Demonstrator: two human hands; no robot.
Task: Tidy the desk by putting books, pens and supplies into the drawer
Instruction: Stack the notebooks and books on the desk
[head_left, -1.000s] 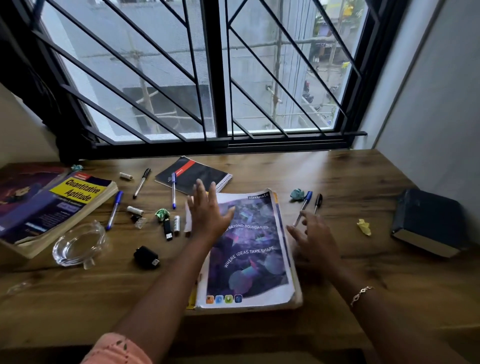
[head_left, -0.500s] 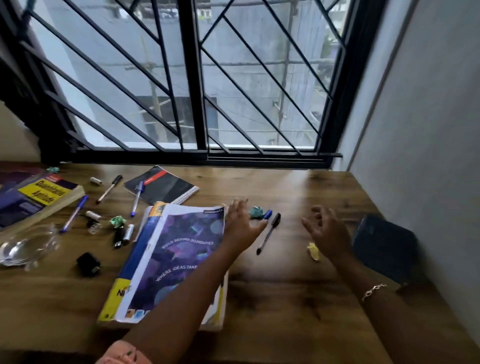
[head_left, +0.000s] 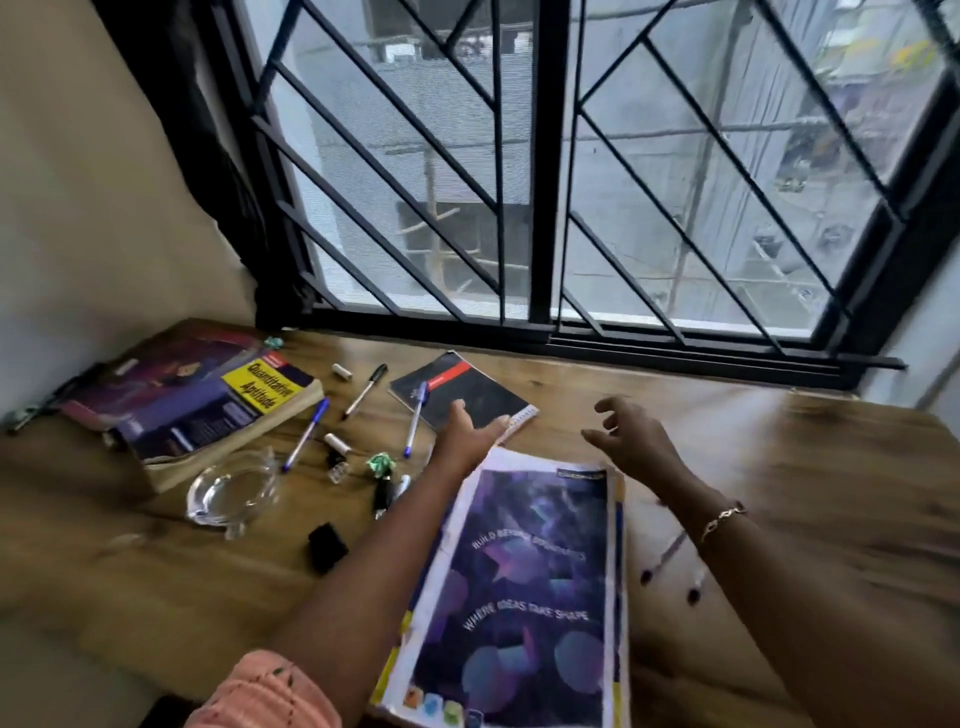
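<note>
centre frame, the left hand (head_left: 470, 434) reaches over the black notebook (head_left: 467, 387), its grip spread open and holding nothing. the right hand (head_left: 631, 436) hovers beside it, grip loosely curled and empty. the purple notebook (head_left: 530, 571) lies lower centre on the bench (head_left: 805, 467); blurred streaks to its right are perhaps pens (head_left: 670, 558).

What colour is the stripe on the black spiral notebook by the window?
Red: the stripe runs diagonally on the notebook, clearest in the head view.
</note>
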